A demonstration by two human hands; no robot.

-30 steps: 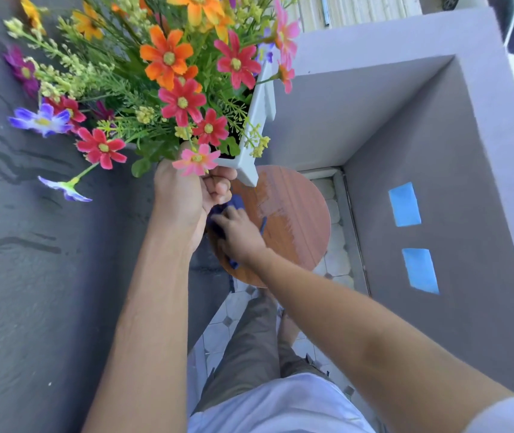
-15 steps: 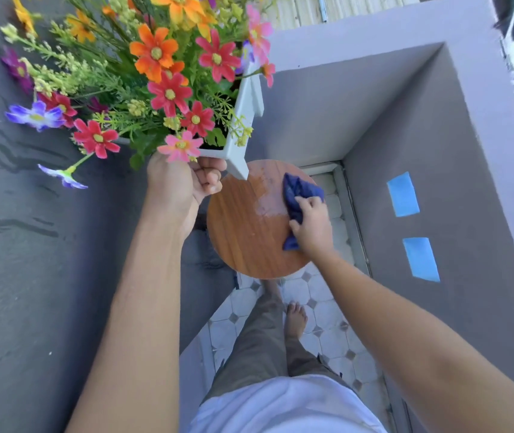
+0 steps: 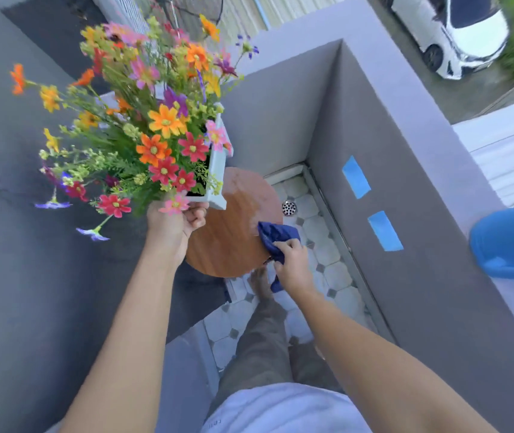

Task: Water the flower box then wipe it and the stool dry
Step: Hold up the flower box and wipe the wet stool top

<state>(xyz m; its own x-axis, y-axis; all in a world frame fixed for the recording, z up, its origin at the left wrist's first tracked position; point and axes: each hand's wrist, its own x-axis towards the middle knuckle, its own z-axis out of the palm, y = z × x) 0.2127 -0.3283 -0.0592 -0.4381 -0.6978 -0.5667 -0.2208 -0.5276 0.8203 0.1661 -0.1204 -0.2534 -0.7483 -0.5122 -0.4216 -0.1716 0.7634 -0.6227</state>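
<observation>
Left hand [image 3: 173, 228] grips the near end of the white flower box [image 3: 217, 170], lifted clear above the round wooden stool [image 3: 230, 242]; grip closed around the box's bottom edge. Box long axis runs away from the person, far end tilted up, flowers [image 3: 143, 132] leaning left. Right hand [image 3: 291, 264] holds a bunched blue cloth [image 3: 276, 237], grip closed on it, cloth pressed at the stool's right rim. Wet patch on the stool's far right part.

One flower box [image 3: 217, 170], one stool [image 3: 233, 242], one cloth [image 3: 276, 237], two blue tape strips [image 3: 356, 177], two hands [image 3: 291, 264].
</observation>
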